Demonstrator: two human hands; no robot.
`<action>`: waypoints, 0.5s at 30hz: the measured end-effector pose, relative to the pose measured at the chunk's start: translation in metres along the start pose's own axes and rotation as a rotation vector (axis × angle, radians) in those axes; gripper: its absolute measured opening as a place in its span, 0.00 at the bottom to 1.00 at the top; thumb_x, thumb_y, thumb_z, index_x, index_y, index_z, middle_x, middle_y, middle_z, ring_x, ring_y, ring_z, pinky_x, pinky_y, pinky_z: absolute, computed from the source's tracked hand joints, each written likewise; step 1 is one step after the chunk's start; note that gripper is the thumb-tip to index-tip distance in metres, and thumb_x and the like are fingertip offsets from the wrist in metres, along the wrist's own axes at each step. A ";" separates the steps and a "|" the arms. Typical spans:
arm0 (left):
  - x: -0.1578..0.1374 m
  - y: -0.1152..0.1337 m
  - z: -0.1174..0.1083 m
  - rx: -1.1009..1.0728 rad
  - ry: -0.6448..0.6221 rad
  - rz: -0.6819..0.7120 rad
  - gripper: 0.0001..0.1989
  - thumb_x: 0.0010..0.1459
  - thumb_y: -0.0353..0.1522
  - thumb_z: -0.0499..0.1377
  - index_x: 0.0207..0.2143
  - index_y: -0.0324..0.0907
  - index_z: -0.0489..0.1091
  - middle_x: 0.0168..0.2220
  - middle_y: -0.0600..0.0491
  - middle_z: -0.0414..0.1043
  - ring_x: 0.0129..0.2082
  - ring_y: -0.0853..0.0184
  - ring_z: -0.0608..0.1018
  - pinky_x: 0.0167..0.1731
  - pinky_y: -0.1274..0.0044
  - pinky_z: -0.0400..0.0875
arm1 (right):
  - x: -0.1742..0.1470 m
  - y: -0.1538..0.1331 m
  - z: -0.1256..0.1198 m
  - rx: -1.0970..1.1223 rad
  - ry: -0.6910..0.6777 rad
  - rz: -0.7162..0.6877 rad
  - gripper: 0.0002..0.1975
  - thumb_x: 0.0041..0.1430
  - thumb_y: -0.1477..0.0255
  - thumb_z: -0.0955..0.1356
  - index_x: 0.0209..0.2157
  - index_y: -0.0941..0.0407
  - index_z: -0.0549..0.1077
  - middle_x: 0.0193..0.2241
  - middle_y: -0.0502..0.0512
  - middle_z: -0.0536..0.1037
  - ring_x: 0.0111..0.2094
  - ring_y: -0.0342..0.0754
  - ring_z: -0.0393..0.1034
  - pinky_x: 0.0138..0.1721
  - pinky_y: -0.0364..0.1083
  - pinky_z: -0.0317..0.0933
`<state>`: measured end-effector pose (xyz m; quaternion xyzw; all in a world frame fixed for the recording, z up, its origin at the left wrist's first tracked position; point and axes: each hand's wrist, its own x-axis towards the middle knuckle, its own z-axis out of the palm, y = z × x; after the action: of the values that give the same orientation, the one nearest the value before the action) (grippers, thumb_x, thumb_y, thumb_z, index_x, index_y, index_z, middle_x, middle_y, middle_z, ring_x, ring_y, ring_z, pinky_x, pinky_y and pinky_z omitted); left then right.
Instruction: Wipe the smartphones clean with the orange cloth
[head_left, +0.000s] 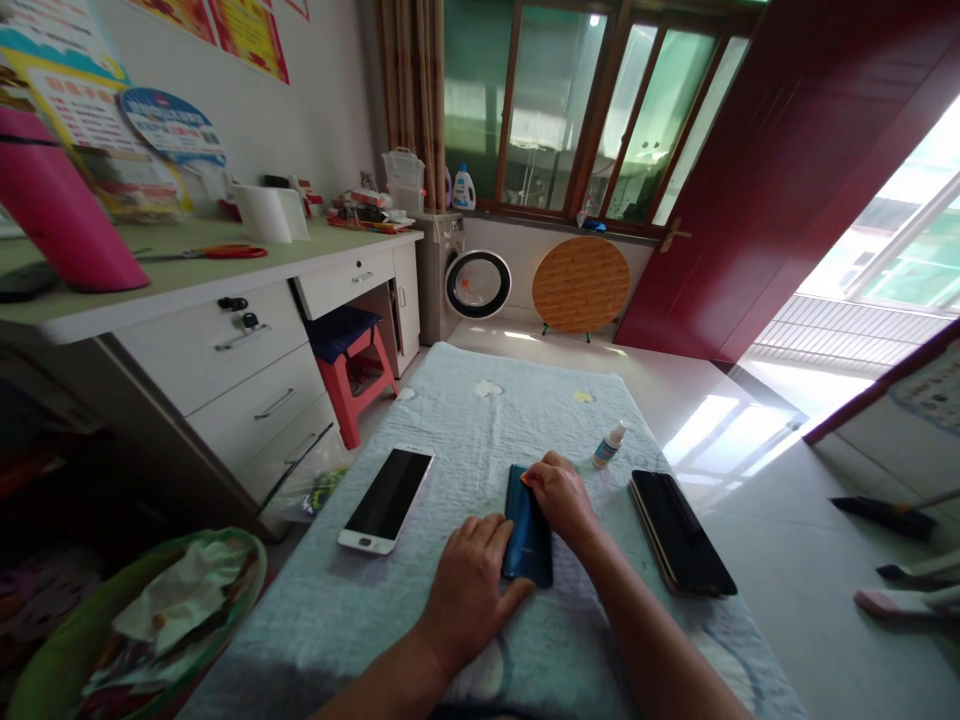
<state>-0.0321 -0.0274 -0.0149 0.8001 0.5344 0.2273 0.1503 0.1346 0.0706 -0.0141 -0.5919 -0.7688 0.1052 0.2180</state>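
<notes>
A blue smartphone (pixel 529 550) lies back side up on the cloth-covered table. My left hand (pixel 469 575) steadies it, fingers along its left edge and thumb at the bottom edge. Pinched under the fingers of my right hand (pixel 561 495) is a small orange wiping cloth (pixel 528 478), pressed on the upper part of the phone's back; most of the cloth is hidden. To the left rests a white smartphone (pixel 388 497) with a dark screen. A small spray bottle (pixel 609 445) stands beyond my right hand. On the right, a black device (pixel 681 535) lies stacked on another flat one.
The light blue cloth (pixel 465 410) covers the table. A waste basket (pixel 255 570) with crumpled paper stands at left, near a desk (pixel 247 370) with drawers. Beyond are a red stool (pixel 352 385), a washing machine (pixel 442 265) with its door open, and a round wooden tabletop (pixel 581 285).
</notes>
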 end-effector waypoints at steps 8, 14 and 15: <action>0.000 0.000 0.003 0.024 0.010 0.013 0.25 0.54 0.43 0.64 0.52 0.41 0.68 0.49 0.45 0.70 0.48 0.52 0.71 0.49 0.61 0.65 | -0.003 0.003 -0.004 0.007 -0.027 0.005 0.10 0.61 0.75 0.65 0.30 0.55 0.78 0.32 0.53 0.73 0.39 0.46 0.67 0.42 0.42 0.56; 0.000 0.001 0.002 0.040 0.009 0.012 0.26 0.54 0.43 0.64 0.52 0.41 0.68 0.49 0.45 0.70 0.47 0.52 0.71 0.49 0.62 0.65 | 0.005 0.003 0.002 -0.026 0.016 0.022 0.12 0.63 0.74 0.64 0.30 0.55 0.78 0.32 0.54 0.73 0.38 0.46 0.67 0.42 0.42 0.56; 0.000 0.001 0.002 0.041 0.008 0.010 0.26 0.54 0.42 0.64 0.52 0.41 0.68 0.49 0.45 0.70 0.47 0.52 0.70 0.49 0.62 0.65 | 0.004 0.002 0.002 -0.028 0.014 0.008 0.12 0.63 0.73 0.64 0.30 0.55 0.78 0.32 0.54 0.73 0.38 0.46 0.67 0.42 0.43 0.56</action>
<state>-0.0300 -0.0278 -0.0164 0.8046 0.5357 0.2202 0.1305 0.1345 0.0756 -0.0157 -0.5985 -0.7664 0.0912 0.2146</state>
